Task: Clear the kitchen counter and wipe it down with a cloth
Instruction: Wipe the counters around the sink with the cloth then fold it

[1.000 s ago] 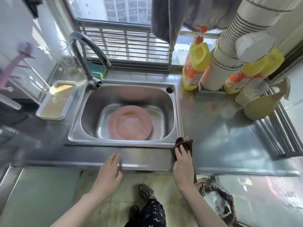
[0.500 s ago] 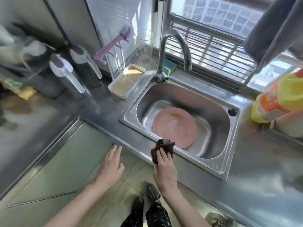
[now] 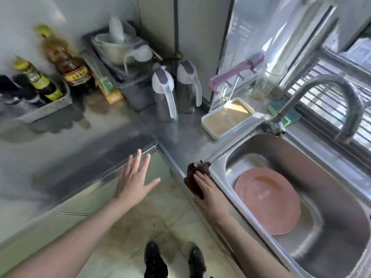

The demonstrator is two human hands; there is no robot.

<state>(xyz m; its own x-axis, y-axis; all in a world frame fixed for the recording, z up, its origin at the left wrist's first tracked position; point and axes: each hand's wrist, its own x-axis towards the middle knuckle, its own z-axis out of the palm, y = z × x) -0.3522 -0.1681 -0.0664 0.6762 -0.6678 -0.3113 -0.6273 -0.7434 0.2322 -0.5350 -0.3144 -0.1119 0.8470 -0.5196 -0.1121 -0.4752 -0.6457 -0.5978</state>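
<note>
You're looking through one head camera, wide-angle, tilted steeply down from close above at the counter (image 3: 180, 141) corner, sink (image 3: 331, 197) on the right.

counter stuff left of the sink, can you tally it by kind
Grey-and-white jugs: 2
Yellow-capped bottles clearly seen: 2
Mesh basket: 1
Grey dish rack: 1
White tray: 1
Purple brush: 1
Glass: 1
Total: 9
</note>
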